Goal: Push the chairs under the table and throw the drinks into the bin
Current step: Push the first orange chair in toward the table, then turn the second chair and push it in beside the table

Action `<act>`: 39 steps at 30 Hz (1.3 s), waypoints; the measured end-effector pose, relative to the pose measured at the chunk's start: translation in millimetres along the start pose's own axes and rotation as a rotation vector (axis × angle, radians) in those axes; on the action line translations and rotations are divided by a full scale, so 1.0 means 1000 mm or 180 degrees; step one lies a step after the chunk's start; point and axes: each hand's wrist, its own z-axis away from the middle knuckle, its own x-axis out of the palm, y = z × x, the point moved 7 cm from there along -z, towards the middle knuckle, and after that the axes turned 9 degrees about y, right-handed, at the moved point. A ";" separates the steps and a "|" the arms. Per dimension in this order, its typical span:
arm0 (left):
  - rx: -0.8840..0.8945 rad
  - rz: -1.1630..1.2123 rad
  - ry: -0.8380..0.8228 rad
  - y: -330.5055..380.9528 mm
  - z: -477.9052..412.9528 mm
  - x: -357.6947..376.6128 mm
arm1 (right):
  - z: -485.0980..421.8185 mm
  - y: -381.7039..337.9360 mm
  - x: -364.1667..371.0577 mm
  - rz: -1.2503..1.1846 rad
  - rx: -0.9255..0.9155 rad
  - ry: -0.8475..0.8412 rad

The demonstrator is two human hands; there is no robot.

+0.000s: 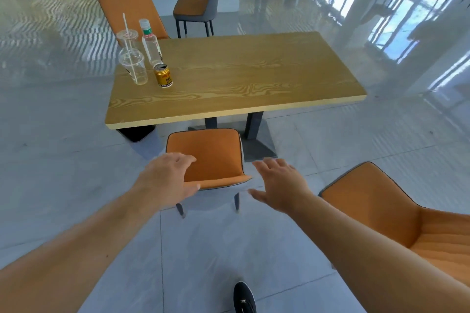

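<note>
At the table's (254,99) near long edge, the orange chair (203,152) stood partly tucked, its backrest met by the spread left hand (167,180) and spread right hand (279,185); an even, straight push was called for.

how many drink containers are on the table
4, all at the table's left end: a lidded cup with a straw, a second lidded cup behind it, a clear bottle, and a gold can nearest the middle. None looks hidden.

Table's right half (267,71) lies bare; drinks (145,58) crowd its left end.
</note>
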 end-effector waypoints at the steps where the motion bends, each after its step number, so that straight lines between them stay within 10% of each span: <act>1: 0.0187 -0.0001 0.0129 0.022 -0.002 -0.016 | 0.016 0.013 -0.019 0.0026 0.0110 0.0129; 23: 0.2576 0.0736 0.0280 0.686 0.122 -0.054 | 0.545 0.370 -0.203 0.0373 0.2521 0.1126; 39: 0.2256 0.0558 -0.0078 0.863 0.083 0.076 | 0.574 0.586 -0.160 0.0246 0.2134 0.0778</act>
